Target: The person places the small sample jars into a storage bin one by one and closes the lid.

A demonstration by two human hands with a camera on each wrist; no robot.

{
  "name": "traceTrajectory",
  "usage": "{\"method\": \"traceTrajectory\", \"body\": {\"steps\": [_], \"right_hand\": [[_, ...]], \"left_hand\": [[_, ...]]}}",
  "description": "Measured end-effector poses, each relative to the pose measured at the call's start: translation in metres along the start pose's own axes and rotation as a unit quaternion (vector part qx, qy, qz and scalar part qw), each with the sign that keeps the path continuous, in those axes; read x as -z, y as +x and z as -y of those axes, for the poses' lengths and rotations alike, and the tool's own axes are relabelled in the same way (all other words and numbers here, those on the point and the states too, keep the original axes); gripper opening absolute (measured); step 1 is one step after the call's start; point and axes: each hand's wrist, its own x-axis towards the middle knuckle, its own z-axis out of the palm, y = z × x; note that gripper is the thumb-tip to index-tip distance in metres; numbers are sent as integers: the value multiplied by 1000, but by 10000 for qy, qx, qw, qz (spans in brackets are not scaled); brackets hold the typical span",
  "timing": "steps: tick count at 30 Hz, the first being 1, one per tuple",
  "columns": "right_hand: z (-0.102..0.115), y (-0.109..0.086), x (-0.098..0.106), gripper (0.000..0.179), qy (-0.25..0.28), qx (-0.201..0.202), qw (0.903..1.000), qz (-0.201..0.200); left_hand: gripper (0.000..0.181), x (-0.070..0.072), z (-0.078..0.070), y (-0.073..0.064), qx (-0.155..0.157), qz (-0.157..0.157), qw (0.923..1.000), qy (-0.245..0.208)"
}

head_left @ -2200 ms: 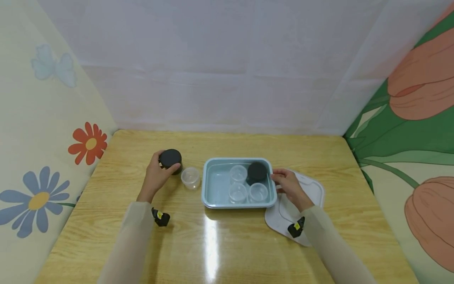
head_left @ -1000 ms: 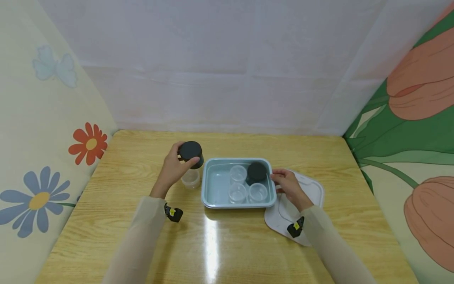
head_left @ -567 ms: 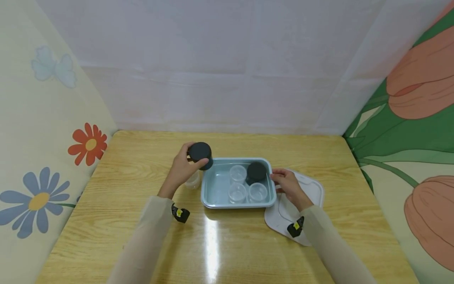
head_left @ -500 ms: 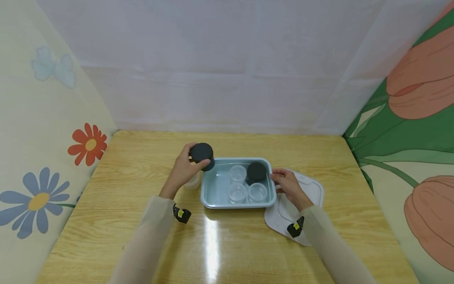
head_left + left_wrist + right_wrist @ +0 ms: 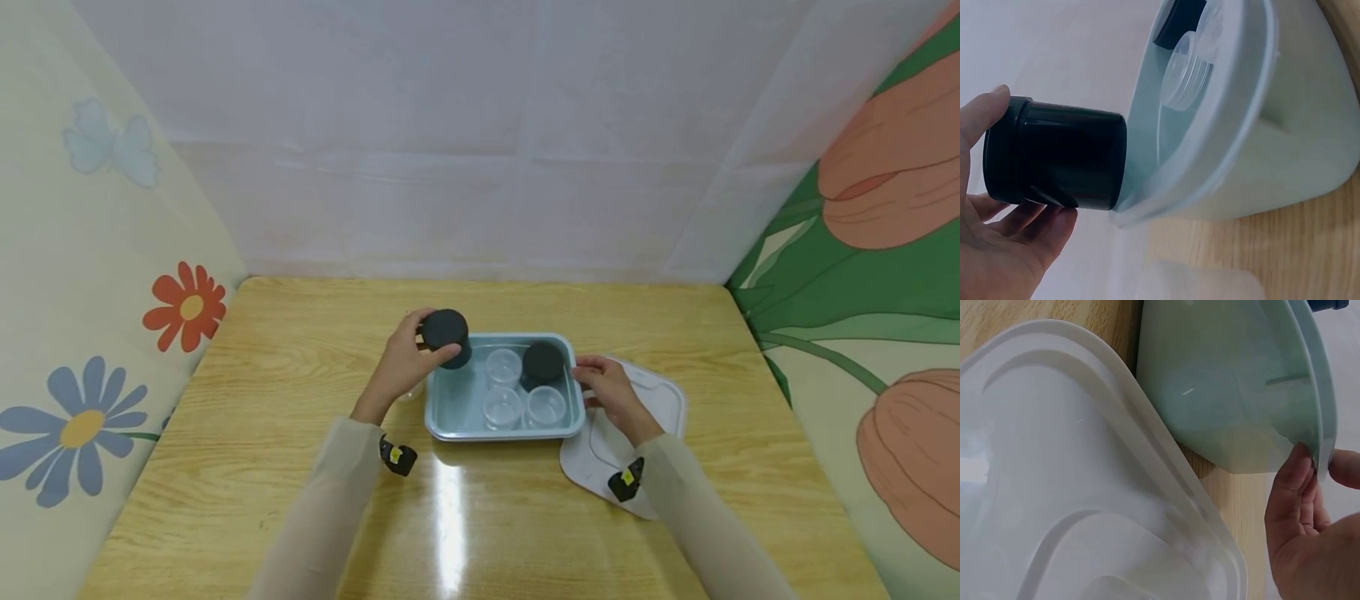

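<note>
My left hand (image 5: 405, 360) grips a black cylindrical jar (image 5: 446, 330) over the left back corner of a pale blue plastic bin (image 5: 452, 434). In the left wrist view the jar (image 5: 1063, 156) is held by its lid end, thumb on one side and fingers on the other, with its base towards the bin's rim. Inside the bin stand a second black jar (image 5: 542, 363) and three clear plastic cups (image 5: 503, 408). My right hand (image 5: 611, 392) pinches the bin's right rim (image 5: 1322, 394) between thumb and fingers.
A white lid (image 5: 663, 404) lies flat on the wooden table (image 5: 510, 525), partly beneath my right hand and beside the bin. Another clear cup (image 5: 412, 392) stands left of the bin, mostly hidden by my left hand.
My left hand has carried the black jar rightwards, from left of the loose clear cup, past it and to over the bin's left end. My right hand stays on the rim.
</note>
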Motion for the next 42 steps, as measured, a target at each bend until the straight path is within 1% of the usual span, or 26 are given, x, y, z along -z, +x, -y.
{"method": "traceTrajectory", "body": {"steps": [3,6,10,16,20,25,29,32,36,42], "right_hand": [[0,0,0,38,11,-2,10000,-6],[0,0,0,38,22,7,10000,-6],[0,0,1,38,36,8,10000,5],[1,1,2,40,28,15,10000,0],[0,0,1,40,15,30,10000,-13],[0,-1,-1,38,-10,21,10000,-22],[0,0,0,38,-25,17,10000,6],[1,0,0,38,-41,4,10000,8],[1,0,0,37,-48,6,10000,1],[-2,0,1,39,-8,160,9999,10]], "left_hand": [[80,-4,-1,1,-9,73,10000,28],[80,-7,-1,0,27,127,9997,195],[78,-9,4,-1,93,134,9992,368],[78,-10,12,0,108,133,9987,480],[78,-12,17,0,52,141,9974,702],[77,-14,20,0,-142,67,9949,1001],[74,-15,22,0,-332,0,9908,1312],[74,-17,25,-1,-391,-23,9879,1498],[74,-19,27,-1,-387,-31,9866,1583],[71,-22,28,-3,-394,-47,9858,1630]]}}
